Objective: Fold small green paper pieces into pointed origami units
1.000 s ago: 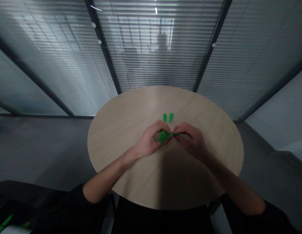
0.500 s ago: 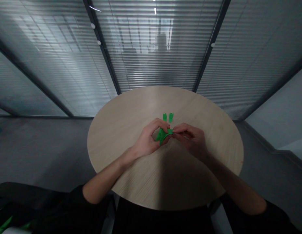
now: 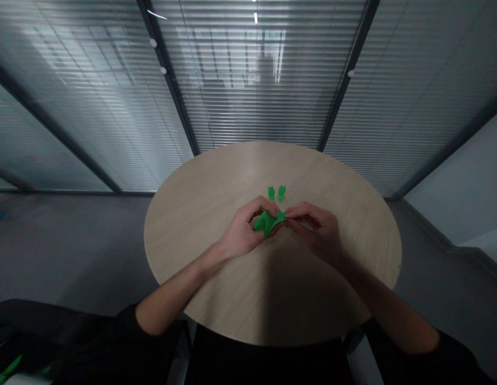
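Observation:
A small folded green paper piece (image 3: 266,221) is held between both my hands just above the round wooden table (image 3: 216,192). My left hand (image 3: 243,231) curls round its left side, thumb and fingers closed on it. My right hand (image 3: 316,228) pinches its right tip with fingertips pressed together. Two small finished green paper figures (image 3: 276,192) stand on the table just beyond my hands.
Glass walls with horizontal blinds and dark frames (image 3: 168,80) rise behind the table. Grey floor lies to both sides. Some green paper bits (image 3: 4,368) show at the bottom left corner, beside my dark sleeve.
The green paper has been spread wider and turned between my fingers. My right hand's fingers shifted slightly left toward the paper's tip. The two figures on the table stayed put.

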A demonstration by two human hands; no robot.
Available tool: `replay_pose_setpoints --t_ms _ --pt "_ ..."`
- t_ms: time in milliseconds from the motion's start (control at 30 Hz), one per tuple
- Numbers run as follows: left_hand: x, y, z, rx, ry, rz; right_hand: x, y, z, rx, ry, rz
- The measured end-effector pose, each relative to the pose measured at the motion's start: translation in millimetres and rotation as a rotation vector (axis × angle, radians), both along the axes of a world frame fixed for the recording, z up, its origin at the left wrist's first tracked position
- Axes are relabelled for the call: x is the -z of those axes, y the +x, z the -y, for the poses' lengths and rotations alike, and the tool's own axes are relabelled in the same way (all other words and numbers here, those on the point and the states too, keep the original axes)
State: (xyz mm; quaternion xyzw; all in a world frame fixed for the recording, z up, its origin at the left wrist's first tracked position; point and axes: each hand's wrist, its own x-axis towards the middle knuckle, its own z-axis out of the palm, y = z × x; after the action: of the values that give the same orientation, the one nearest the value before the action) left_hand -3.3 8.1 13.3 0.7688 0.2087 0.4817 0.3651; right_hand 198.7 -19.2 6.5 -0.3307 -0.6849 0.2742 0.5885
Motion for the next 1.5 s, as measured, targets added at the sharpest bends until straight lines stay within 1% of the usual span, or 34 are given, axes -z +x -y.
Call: replay_pose_setpoints --t_ms 133,267,600,767,900,1100,1167,1333,1500 --pt "-3.1 -0.6 -0.8 -0.039 0.09 -0.002 0.2 -1.2 0.4 0.022 -0.012 0.006" --pt "-3.2 -2.4 -2.9 -0.071 0.168 -0.013 -1.9 -2.2 0.7 0.039 0.027 0.023" --pt "-2.4 -2.2 -4.7 -0.083 0.203 0.036 -1.5 -0.4 0.5 0.027 0.046 0.02" --pt "-2.3 -0.7 -4.7 -0.06 0.153 0.054 -3.7 0.3 1.3 0.007 0.044 0.019" --pt "-1.7 0.0 -3.5 -0.051 0.125 0.042 -4.2 0.4 1.5 0.009 0.088 0.031" --pt "-1.4 -1.8 -3.7 -0.094 0.21 -0.002 -2.5 0.4 0.0 0.027 0.104 0.056" --pt "-1.2 -2.5 -4.2 -0.095 0.234 0.003 -3.7 0.6 -0.7 0.039 0.136 0.082" --pt "-1.0 -3.3 -3.9 -0.14 0.296 -0.031 -8.0 1.0 -1.6 0.101 0.28 0.16" --pt "0.2 -3.5 -3.2 -0.157 0.298 -0.045 -7.4 1.0 -1.7 0.137 0.336 0.196"
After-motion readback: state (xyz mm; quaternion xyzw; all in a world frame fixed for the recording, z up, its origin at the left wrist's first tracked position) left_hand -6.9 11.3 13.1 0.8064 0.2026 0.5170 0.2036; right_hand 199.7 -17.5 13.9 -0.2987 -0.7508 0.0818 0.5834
